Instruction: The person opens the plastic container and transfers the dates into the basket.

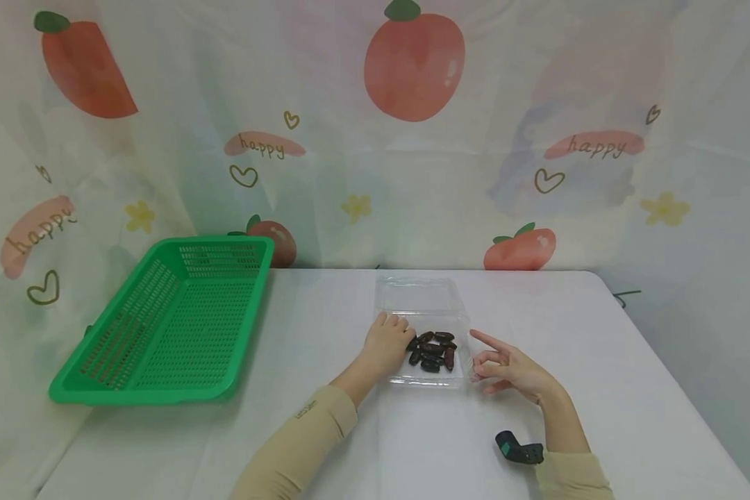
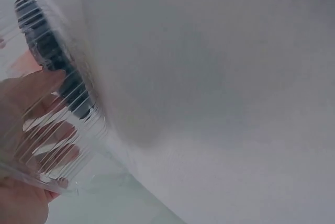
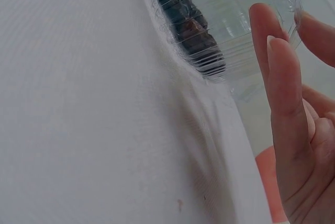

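Note:
A clear plastic clamshell box [image 1: 431,380] lies on the table with its lid [image 1: 415,292] folded back. Several dark brown dates [image 1: 432,348] are in its base. My left hand [image 1: 389,342] reaches over the box's left wall, and its bent fingers [image 2: 44,82] show through the ribbed plastic, touching the dates. Whether they pinch one is hidden. At the right wall is my right hand [image 1: 514,371], holding nothing. Its index finger points forward and the other fingers are loosely bent beside the clear plastic.
A green plastic basket [image 1: 242,333] with slotted walls stands on the left of the white-covered table [image 1: 450,444]. Near my right sleeve is a black angled device [image 1: 520,451]. A printed fruit-pattern cloth [image 1: 425,194] hangs behind the table.

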Tool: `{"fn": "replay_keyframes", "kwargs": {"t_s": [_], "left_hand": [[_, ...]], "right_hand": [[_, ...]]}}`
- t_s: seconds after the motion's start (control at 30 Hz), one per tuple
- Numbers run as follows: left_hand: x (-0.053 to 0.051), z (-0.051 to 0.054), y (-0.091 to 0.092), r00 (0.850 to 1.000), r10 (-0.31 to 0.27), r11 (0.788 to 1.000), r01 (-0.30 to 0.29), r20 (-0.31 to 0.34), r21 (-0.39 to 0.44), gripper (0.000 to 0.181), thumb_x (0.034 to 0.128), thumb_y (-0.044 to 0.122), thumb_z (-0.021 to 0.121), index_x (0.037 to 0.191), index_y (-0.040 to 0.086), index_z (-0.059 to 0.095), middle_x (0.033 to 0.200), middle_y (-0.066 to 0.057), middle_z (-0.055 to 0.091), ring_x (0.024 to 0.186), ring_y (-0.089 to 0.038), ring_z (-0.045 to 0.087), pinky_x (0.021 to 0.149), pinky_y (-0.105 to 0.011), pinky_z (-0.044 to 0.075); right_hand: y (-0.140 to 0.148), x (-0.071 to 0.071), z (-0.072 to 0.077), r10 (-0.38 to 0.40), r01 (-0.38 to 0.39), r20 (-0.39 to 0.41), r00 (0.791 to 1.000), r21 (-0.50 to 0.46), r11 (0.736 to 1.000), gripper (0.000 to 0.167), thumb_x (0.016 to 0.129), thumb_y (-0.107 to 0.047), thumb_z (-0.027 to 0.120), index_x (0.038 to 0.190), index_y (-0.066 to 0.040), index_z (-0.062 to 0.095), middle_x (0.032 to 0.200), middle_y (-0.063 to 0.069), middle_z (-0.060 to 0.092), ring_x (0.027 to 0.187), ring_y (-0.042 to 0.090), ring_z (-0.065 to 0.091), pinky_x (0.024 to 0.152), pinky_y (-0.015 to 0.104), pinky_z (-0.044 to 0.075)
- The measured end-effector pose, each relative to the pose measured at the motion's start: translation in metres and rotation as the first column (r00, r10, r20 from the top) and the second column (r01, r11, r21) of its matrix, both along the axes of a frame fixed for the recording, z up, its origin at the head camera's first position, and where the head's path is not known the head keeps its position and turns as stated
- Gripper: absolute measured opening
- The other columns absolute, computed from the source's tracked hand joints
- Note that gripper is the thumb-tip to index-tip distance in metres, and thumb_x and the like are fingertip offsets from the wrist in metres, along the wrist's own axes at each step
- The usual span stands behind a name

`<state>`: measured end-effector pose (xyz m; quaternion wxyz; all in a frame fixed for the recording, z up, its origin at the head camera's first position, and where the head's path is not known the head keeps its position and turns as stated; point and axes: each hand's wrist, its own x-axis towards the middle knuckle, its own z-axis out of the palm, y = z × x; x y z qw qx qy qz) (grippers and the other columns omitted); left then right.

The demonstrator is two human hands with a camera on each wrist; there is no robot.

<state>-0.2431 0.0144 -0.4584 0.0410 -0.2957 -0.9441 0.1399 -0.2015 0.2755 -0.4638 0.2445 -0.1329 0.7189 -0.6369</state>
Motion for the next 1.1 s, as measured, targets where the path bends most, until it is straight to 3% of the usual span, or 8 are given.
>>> {"fn": "replay_keyframes", "kwargs": {"t_s": [0.63, 0.9, 1.1], "left_hand": [[0.0039, 0.0007, 0.0033, 1.000, 0.001, 0.999, -0.001, -0.001, -0.039, 0.033, 0.0911, 0.028, 0.050, 0.124, 0.026, 0.053, 0.123, 0.004, 0.051, 0.115, -0.015, 0.044, 0.105, -0.037, 0.026], [0.0016, -0.0042, 0.0055, 0.999, -0.005, 0.999, 0.004, -0.034, -0.033, 0.037, 0.0864, 0.028, 0.057, 0.123, 0.027, 0.054, 0.117, 0.005, 0.052, 0.109, -0.014, 0.045, 0.101, -0.037, 0.029], [0.0006, -0.0073, 0.0070, 0.999, -0.007, 0.999, 0.005, -0.053, -0.032, 0.034, 0.0883, 0.028, 0.054, 0.122, 0.026, 0.055, 0.116, 0.005, 0.053, 0.108, -0.014, 0.046, 0.100, -0.036, 0.030]], "right_hand": [[-0.0017, 0.0001, -0.0003, -0.015, 0.015, -0.002, 1.000, 0.014, 1.000, 0.076, 0.088, -0.005, 0.058, 0.144, 0.000, 0.007, 0.085, -0.004, 0.056, 0.081, 0.013, 0.065, 0.064, 0.034, 0.054], [-0.0013, -0.0003, -0.0012, -0.026, 0.025, 0.008, 1.000, 0.030, 0.999, 0.079, 0.087, -0.007, 0.060, 0.145, -0.001, 0.006, 0.084, -0.006, 0.056, 0.080, 0.013, 0.065, 0.064, 0.035, 0.054], [-0.0009, 0.0003, -0.0014, -0.031, 0.031, 0.016, 0.999, 0.025, 0.999, 0.078, 0.087, -0.006, 0.059, 0.145, -0.002, 0.006, 0.084, -0.006, 0.055, 0.080, 0.012, 0.065, 0.065, 0.035, 0.054]]}}
